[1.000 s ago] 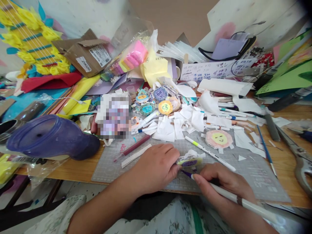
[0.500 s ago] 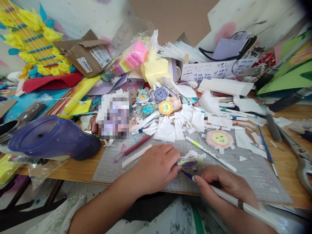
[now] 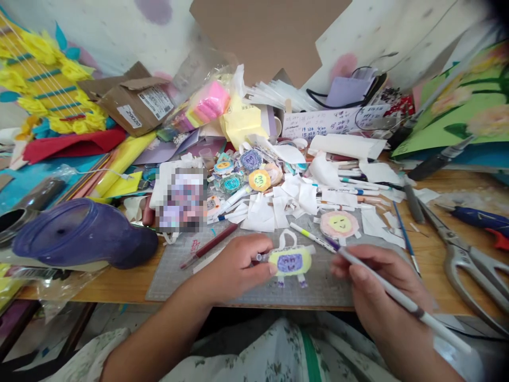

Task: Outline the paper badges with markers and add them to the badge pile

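Note:
Between thumb and fingers, my left hand (image 3: 242, 262) pinches the left edge of a paper figure (image 3: 292, 261). The figure is pale yellow-green with a purple face panel, a white loop on top and two short legs with purple tips. To its right, my right hand (image 3: 382, 286) grips a white marker (image 3: 401, 300), its purple tip pointing up and left, apart from the figure. Beneath both hands is a grey cutting mat (image 3: 254, 294). A pink and yellow smiling paper figure (image 3: 340, 227) lies beyond the marker tip, beside a second white marker (image 3: 312, 236).
Paper scraps (image 3: 258, 212) and several decorated paper figures (image 3: 251, 160) pile up behind the mat. A purple container (image 3: 83, 233) lies at left, a maroon pen (image 3: 209, 245) on the mat. Large scissors (image 3: 457, 254) and a thin paintbrush (image 3: 405, 239) are at right. Behind stands a cardboard box (image 3: 133, 103).
The paper figure has turned from a steep tilt to face me. My right hand has drawn the marker away from it, up and to the right. The camera view has shifted slightly.

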### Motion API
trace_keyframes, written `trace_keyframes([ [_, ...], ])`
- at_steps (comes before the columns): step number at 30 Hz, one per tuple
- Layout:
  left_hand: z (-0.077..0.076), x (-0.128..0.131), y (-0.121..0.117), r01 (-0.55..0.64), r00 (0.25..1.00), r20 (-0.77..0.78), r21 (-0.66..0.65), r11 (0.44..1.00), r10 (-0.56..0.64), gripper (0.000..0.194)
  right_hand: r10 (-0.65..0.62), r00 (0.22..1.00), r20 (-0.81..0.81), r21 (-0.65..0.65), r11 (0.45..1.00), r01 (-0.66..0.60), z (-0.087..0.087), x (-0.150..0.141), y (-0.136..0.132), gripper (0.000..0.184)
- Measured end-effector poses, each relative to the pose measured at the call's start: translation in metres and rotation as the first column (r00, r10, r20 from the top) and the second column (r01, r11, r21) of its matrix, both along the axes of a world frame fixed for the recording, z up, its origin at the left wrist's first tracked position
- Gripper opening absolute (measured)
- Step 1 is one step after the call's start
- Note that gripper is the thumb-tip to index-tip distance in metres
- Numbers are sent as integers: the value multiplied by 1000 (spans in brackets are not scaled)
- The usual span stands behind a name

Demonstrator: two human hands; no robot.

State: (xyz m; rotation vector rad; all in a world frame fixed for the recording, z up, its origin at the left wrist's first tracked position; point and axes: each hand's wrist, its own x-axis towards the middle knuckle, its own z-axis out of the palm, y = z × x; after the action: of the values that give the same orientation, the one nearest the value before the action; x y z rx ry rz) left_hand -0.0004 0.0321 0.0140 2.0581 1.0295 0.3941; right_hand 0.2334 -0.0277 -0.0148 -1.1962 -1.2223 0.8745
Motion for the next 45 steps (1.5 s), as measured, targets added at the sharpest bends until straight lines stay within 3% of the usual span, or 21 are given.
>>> trace_keyframes([
  [1,2,-2,1,22,1000,22,-54,998,-21,21,1,999,39,-6,1000,-1,2,2,3,16],
  [5,12,-2,0,91,996,37,-180,979,-86,20,247,941,233,-111,968,-227,15,1,14,19],
  [10,17,0,-9,31,999,37,-286,958,-22,21,380,913,149,-196,916,-350,21,-14,15,7],
  [13,12,0,-17,-49,969,206,-381,923,136,27,318,948,25,-201,930,-306,14,-20,13,8],
  [16,4,3,-23,-58,891,379,-454,889,252,50,212,962,-174,-151,959,-238,4,-23,11,13],
  [18,1,8,-27,-34,865,420,-498,866,276,65,168,944,-285,-137,967,-213,-1,-26,8,17],
  [21,0,17,-31,-17,838,459,-520,854,296,64,143,915,-377,-137,968,-208,-5,-31,4,20],
  [26,-3,25,-34,54,813,529,-482,874,242,61,108,928,-358,-128,978,-163,-9,-39,1,20],
  [31,-4,22,-30,21,840,485,-480,877,245,53,99,986,-135,-86,990,-112,-8,-38,2,15],
  [35,4,16,-15,20,954,282,-412,911,106,44,197,975,107,-131,974,-183,-3,-23,5,10],
  [38,12,13,2,37,998,55,-312,949,-21,44,161,981,106,-100,983,-151,-4,-7,8,18],
  [41,16,12,16,115,989,-59,-261,958,-135,45,190,982,5,-45,981,-190,-5,6,7,29],
  [45,12,10,25,153,980,-93,-217,964,-176,46,299,926,232,-97,954,-284,5,10,4,21],
])
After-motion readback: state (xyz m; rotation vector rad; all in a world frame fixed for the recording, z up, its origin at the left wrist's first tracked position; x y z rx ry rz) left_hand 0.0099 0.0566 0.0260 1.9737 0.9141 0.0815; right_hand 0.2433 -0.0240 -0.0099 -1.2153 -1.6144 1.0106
